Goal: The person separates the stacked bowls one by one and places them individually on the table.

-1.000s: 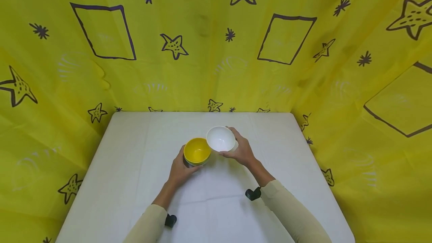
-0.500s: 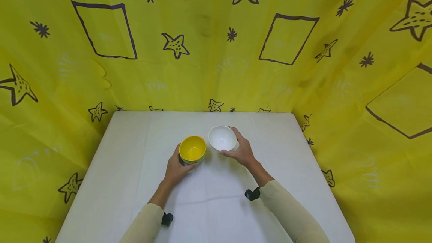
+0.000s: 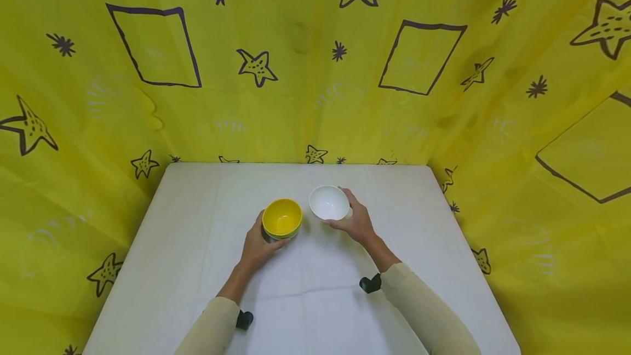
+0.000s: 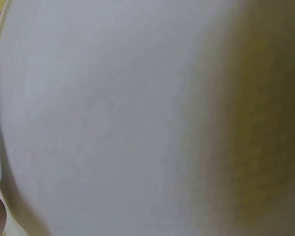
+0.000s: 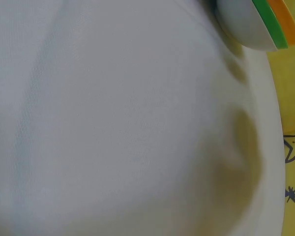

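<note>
Left grip [image 3: 257, 247] holds the bowl stack [image 3: 282, 219], right grip [image 3: 357, 222] the white bowl [image 3: 329, 203] from four o'clock — best hold both level.

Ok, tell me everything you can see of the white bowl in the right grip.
The white bowl is round and smooth, with a glossy, empty inside that catches light; ceramic or plastic, I can't tell. Its mouth faces up. The right grip holds its right side, thumb near, fingers round the far side. A narrow gap parts it from the yellow bowl on its left. Whether it touches the tabletop isn't clear.
</note>
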Available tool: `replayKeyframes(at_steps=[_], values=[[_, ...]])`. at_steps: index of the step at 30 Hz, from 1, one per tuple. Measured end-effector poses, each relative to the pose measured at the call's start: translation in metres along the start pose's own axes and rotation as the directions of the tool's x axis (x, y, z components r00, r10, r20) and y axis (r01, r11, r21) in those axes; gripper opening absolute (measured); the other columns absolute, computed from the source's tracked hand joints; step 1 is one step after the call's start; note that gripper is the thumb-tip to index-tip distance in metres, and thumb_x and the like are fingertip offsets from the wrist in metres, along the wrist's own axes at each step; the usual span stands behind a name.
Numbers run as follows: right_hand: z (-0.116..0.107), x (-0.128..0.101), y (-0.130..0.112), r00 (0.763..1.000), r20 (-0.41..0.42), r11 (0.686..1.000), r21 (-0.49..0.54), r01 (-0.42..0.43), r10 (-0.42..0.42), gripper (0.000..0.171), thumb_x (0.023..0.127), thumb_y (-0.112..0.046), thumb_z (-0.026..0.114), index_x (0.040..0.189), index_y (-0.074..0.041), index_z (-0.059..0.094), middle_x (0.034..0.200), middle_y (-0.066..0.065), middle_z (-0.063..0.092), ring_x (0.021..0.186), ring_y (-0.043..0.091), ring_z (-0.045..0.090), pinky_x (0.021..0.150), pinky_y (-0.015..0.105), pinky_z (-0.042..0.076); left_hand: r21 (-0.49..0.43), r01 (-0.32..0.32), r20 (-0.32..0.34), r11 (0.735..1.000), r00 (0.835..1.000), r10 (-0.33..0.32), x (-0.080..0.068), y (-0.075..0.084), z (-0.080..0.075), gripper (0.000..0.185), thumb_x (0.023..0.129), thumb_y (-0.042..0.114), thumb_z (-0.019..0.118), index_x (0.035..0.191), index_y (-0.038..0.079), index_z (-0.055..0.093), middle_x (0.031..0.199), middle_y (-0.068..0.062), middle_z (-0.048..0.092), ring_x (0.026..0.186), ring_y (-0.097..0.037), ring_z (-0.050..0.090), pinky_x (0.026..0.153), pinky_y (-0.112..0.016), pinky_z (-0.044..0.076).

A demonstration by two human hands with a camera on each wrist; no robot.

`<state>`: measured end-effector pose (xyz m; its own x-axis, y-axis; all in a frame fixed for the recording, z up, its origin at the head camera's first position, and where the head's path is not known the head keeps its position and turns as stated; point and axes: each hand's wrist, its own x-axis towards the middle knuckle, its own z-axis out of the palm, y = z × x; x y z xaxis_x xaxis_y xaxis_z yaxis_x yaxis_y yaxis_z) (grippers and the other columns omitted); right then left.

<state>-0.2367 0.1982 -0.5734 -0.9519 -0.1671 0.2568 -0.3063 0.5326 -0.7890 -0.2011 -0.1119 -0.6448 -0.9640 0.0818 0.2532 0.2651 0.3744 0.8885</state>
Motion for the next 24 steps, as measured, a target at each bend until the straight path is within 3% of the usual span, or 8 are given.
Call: replayKeyframes(at_steps=[17, 24], values=[[0.018, -0.007, 0.015, 0.997, 0.057, 0.998, -0.026, -0.059, 0.061, 0.102, 0.072, -0.03, 0.099, 0.156, -0.008, 0.045, 0.152, 0.017, 0.056, 0.136, 0.037, 0.055, 0.112, 0.057, 0.045, -0.025, 0.033, 0.01, 0.999, 0.999, -0.033, 0.001, 0.0, 0.0, 0.101, 0.075, 0.026, 0.098, 0.157, 0.014, 0.042, 0.153, -0.003, 0.055, 0.144, -0.023, 0.048, 0.124, -0.045, 0.031], [0.023, -0.01, 0.014, 0.994, 0.076, 0.996, -0.042, -0.08, 0.083, 0.102, 0.073, -0.034, 0.099, 0.156, -0.01, 0.044, 0.153, 0.015, 0.055, 0.136, 0.035, 0.056, 0.113, 0.055, 0.044, -0.008, 0.05, -0.015, 0.999, 0.999, -0.05, 0.001, 0.003, -0.004, 0.102, 0.074, 0.025, 0.098, 0.157, 0.009, 0.041, 0.154, -0.01, 0.054, 0.144, -0.028, 0.048, 0.123, -0.049, 0.032]])
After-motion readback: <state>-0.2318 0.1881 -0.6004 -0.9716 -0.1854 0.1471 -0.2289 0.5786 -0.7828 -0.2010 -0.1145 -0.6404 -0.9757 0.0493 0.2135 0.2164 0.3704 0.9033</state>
